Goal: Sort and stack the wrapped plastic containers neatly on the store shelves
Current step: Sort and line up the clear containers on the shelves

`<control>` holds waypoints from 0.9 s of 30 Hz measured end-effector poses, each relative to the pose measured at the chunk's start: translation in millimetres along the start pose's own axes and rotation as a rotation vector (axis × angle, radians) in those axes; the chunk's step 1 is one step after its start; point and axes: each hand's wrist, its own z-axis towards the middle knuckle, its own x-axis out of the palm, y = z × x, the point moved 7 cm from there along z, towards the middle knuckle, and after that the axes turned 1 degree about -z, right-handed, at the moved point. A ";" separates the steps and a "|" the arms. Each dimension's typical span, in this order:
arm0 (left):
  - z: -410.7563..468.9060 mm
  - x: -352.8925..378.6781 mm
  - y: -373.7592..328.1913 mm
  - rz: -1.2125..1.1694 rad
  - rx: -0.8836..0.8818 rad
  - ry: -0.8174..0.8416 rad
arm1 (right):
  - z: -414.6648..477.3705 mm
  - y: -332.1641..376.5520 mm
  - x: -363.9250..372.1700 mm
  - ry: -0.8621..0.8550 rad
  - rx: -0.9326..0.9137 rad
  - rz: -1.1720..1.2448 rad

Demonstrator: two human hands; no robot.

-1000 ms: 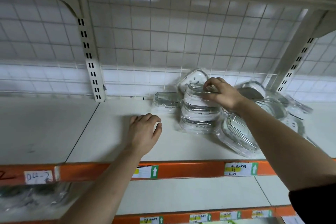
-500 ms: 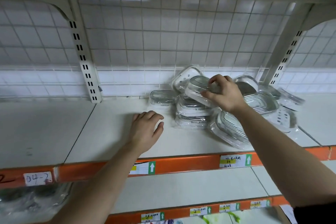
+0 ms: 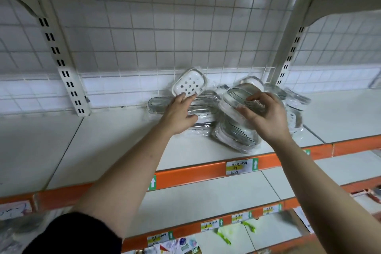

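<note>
On the white, orange-edged shelf [image 3: 115,146] backed by a wire grid [image 3: 144,37], the right hand [image 3: 266,118] is gripping a wrapped container [image 3: 235,99] over the pile [image 3: 237,138] while the left hand [image 3: 178,114], outstretched, is touching a white container [image 3: 189,84] leaning there.

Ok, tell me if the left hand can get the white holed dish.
Likely yes: the left hand touches the dish at its lower edge, and nothing lies between them.

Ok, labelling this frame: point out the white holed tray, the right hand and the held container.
white holed tray [image 3: 188,84]: head view, its perforated face.
right hand [image 3: 268,117]: head view, back of hand.
held container [image 3: 233,97]: head view, its ribbed lid.
</note>
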 end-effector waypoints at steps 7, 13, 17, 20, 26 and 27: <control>-7.8 -14.3 9.4 -0.087 -0.061 -0.065 | -23.9 1.6 -6.1 -0.008 0.023 0.004; -54.9 -41.0 17.5 -0.084 -0.005 -0.289 | -46.5 26.1 1.2 0.009 0.006 0.031; -104.5 -60.2 29.6 -0.069 0.063 -0.358 | -70.7 51.1 15.6 0.002 0.019 0.062; -148.3 -77.5 42.7 0.034 0.102 -0.443 | -93.9 70.5 37.8 0.029 0.033 0.070; -253.8 -109.6 80.1 0.231 0.061 -0.533 | -154.4 121.8 83.4 0.067 0.017 0.080; -271.5 -113.0 85.7 0.251 0.056 -0.525 | -166.0 130.4 90.9 0.076 0.008 0.069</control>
